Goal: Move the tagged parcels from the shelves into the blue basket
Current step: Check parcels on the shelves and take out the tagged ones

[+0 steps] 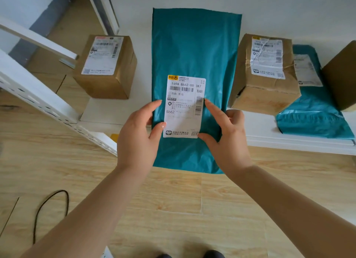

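Teal plastic mailer parcel (194, 51), flat and smooth, held up in front of the white shelf (289, 140); its white shipping label (184, 107) reads "169A B662-00 347", "TH8" and "B662" beside barcodes. Left hand (138, 134) and right hand (227, 134) grip the parcel's lower side edges, thumbs on the label's edges, fingers curled behind. On the shelf: labelled cardboard box (107, 67) near the left end, crumpled labelled box (264, 73) and second teal mailer (312, 113) toward the right front edge.

Mailer bag (194, 51) at centre, left hand (137, 134) at nine o'clock, right hand (228, 136) at three; boxes on the shelf (289, 140) at ten (107, 65) and two (264, 75).
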